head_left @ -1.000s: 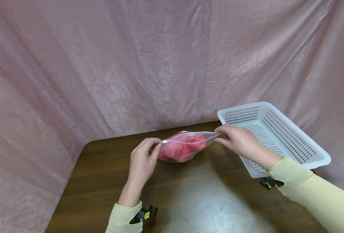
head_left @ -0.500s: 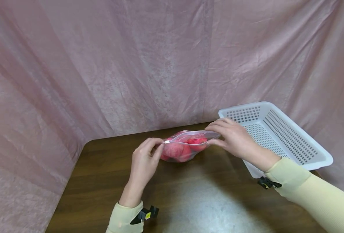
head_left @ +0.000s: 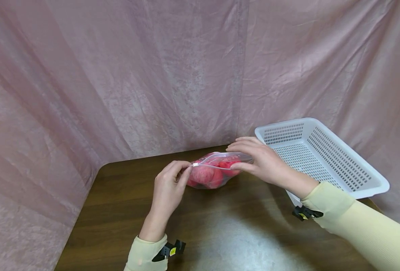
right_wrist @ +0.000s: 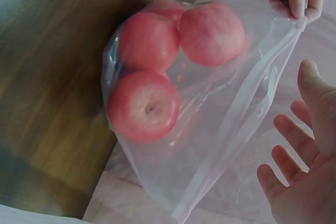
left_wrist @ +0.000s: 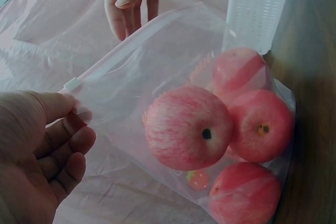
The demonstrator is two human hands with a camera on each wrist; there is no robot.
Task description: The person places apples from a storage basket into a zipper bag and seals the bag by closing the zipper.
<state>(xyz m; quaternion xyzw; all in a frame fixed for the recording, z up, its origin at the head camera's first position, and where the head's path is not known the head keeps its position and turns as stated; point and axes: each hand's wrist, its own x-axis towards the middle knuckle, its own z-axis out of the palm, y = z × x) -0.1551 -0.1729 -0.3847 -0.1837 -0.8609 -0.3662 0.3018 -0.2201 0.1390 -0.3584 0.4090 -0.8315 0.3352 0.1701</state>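
Note:
A clear slider zip bag point(left_wrist: 131, 109) with several red apples point(left_wrist: 189, 128) inside rests on the table, its mouth upward and parted. My left hand point(head_left: 168, 184) pinches the bag's top left corner between thumb and forefinger, right by the white slider point(left_wrist: 72, 84). Over the right part of the mouth is my right hand point(head_left: 265, 160), thumb spread from the fingers. In the right wrist view, that hand point(right_wrist: 310, 156) holds nothing and stands apart from the zip edge point(right_wrist: 236, 114). The apples sit low in the bag, one pale-streaked.
A white perforated plastic basket point(head_left: 338, 148) stands at the right on the dark wooden table point(head_left: 118, 210), partly behind my right forearm. A pink curtain point(head_left: 172, 75) hangs along the table's back and left side.
My right hand has let go of the bag's right corner and moved left along the mouth, its fingers spreading. The left hand keeps its pinch, shifting very slightly right.

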